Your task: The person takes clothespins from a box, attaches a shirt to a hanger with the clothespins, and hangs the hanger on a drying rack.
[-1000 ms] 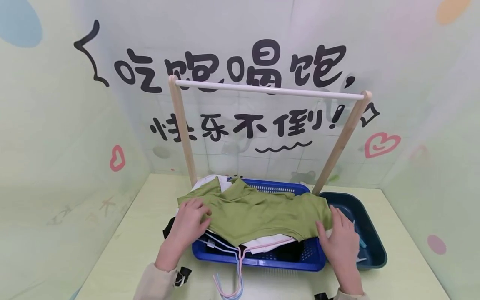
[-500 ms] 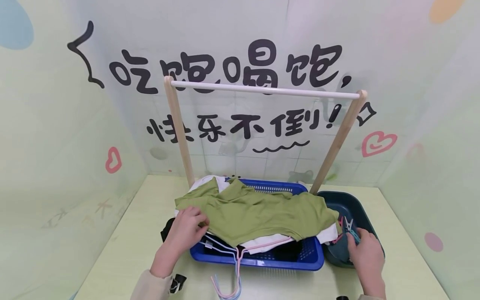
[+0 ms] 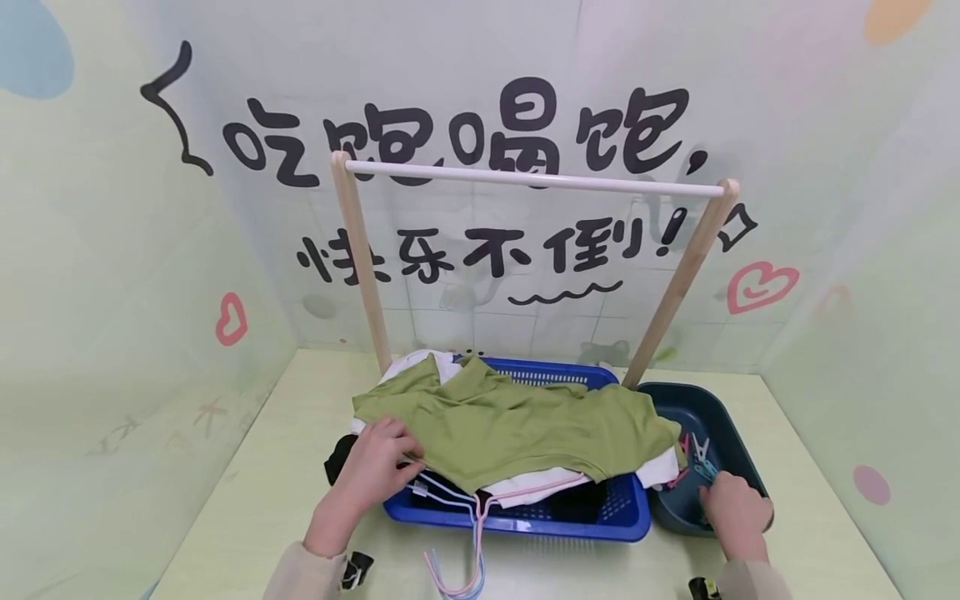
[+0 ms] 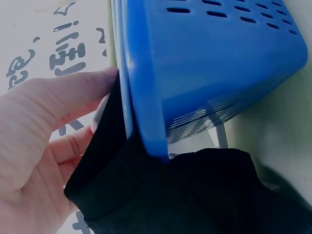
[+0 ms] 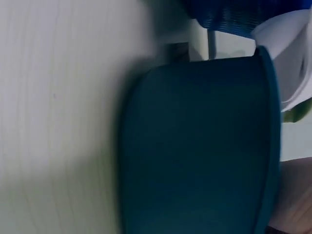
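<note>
My left hand has loosely curled fingers at the left edge of a green shirt draped over a blue basket. In the left wrist view its thumb tip touches the edge of a black garment, with a gap below the thumb. Two hangers, one pink and one pale blue, stick out from under the shirt, hooks toward me. My right hand reaches into a dark green tray, beside a blue clothespin; its fingertips are hidden, so I cannot tell its grasp.
A rack with wooden posts and a white bar stands behind the basket. Pink and white clothespins lie in the tray. A white garment shows under the shirt. Walls close in both sides of the table.
My right hand has left the shirt's right edge and gone right, into the tray by the clothespins. The left hand stays at the shirt's left side, with slight finger shifts.
</note>
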### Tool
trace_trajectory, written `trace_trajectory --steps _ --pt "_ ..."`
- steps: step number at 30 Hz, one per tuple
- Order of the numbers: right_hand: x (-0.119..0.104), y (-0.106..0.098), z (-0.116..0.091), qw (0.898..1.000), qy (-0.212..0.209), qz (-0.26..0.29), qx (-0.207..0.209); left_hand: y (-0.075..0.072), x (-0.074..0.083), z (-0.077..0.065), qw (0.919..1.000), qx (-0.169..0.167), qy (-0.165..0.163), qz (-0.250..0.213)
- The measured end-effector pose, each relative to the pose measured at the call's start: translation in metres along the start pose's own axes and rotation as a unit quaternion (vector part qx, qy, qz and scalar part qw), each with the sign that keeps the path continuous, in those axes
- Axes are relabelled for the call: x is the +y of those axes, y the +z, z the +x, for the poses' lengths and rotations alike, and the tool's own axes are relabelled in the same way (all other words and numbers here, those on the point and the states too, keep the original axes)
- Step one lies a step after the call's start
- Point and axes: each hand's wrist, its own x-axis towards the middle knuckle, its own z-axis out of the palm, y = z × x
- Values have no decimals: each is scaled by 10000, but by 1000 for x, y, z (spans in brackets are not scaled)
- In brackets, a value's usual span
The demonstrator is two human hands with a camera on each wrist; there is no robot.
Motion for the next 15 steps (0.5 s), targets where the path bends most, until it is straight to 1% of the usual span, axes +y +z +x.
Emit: trace_trajectory --steps 2,5,15 --pt "0 2 3 10000 -30 -27 -47 2 0 0 10000 41 36 12" --pt "2 4 6 9999 -77 -70 -132 3 0 0 10000 16 23 3" --pt "8 6 16 9966 140 -403 -705 6 4 6 9978 -639 -115 116"
